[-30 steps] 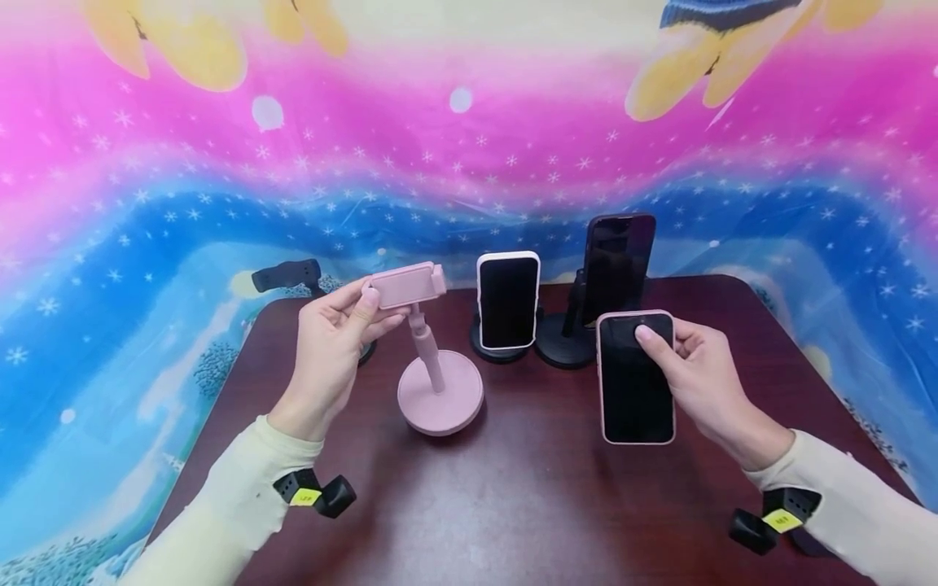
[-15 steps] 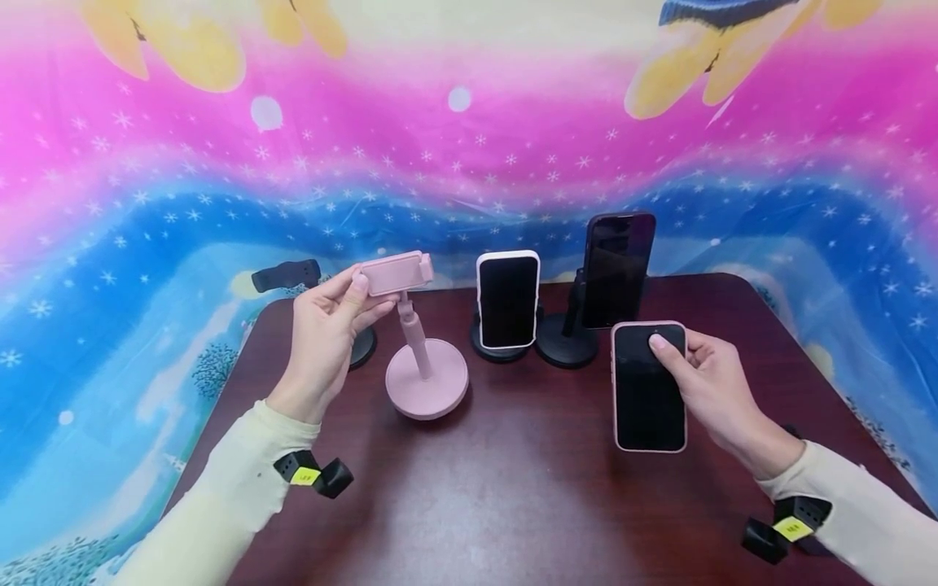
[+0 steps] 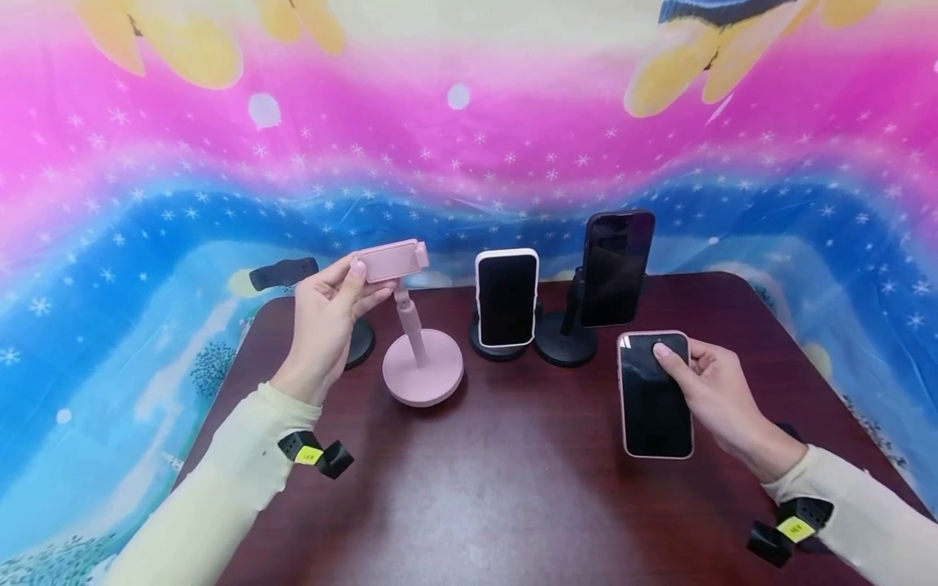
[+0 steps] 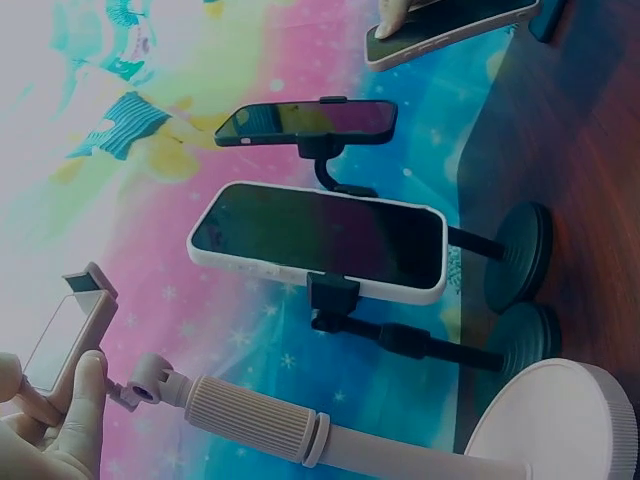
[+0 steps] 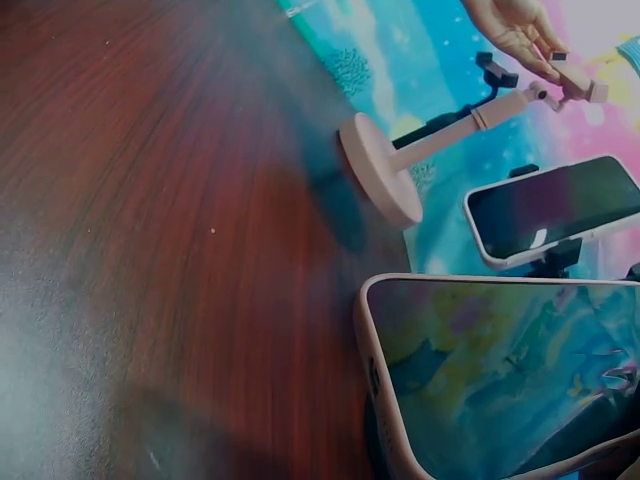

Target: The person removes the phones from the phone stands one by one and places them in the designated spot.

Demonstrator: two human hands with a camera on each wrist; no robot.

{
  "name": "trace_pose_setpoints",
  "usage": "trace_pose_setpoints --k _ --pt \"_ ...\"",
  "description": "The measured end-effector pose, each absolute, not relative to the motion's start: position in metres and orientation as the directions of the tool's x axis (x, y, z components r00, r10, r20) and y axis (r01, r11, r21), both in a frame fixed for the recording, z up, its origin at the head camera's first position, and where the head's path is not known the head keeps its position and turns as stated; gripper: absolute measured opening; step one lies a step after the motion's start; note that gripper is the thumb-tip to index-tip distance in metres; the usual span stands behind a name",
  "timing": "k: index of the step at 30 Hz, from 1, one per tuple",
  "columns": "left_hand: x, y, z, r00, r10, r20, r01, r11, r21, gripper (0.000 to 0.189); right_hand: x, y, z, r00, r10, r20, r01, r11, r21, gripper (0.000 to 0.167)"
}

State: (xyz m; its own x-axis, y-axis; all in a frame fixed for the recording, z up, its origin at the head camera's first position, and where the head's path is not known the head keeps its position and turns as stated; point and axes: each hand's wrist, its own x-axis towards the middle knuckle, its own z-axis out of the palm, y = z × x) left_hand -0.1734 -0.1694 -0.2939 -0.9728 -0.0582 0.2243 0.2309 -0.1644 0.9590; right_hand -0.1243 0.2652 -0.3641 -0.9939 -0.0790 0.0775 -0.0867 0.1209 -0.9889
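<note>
My left hand [image 3: 318, 330] pinches the clamp head of a pink phone stand [image 3: 423, 370] between thumb and fingers. The stand's round base and ribbed post [image 4: 250, 412] show in the left wrist view; in the right wrist view the base looks lifted off the table, its shadow apart from it. At the right, my right hand [image 3: 721, 399] holds a phone in a pink case [image 3: 655, 407], upright, screen towards me, thumb on the upper screen. The phone is apart from the pink stand. The fingers behind the phone are mostly hidden.
On the dark wooden table [image 3: 469, 505], a white-cased phone [image 3: 507, 299] and a dark phone [image 3: 619, 268] stand in black holders at the back. Another black holder [image 3: 284, 275] is partly hidden behind my left hand. A colourful cloth [image 3: 454, 163] hangs behind the table.
My left hand has moved the pink stand left and away from me. My right hand has moved the phone slightly right and nearer to me.
</note>
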Motion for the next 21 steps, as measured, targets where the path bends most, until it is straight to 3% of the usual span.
trace_pose_setpoints --k 9,16,21 --pt "-0.182 -0.17 -0.293 -0.966 -0.062 0.252 0.259 -0.195 0.946 0.048 -0.125 0.279 -0.367 -0.998 -0.066 0.018 -0.031 0.209 -0.977 0.018" --pt "-0.187 -0.171 -0.295 -0.965 -0.094 0.246 0.261 -0.193 0.946 0.045 -0.126 0.288 -0.373 -1.0 0.0 0.026 -0.024 0.396 -0.918 0.019" --pt "-0.189 -0.172 -0.296 -0.967 -0.105 0.234 0.25 -0.184 0.95 0.045 -0.127 0.299 -0.378 -1.0 0.008 -0.014 0.016 0.422 -0.906 0.019"
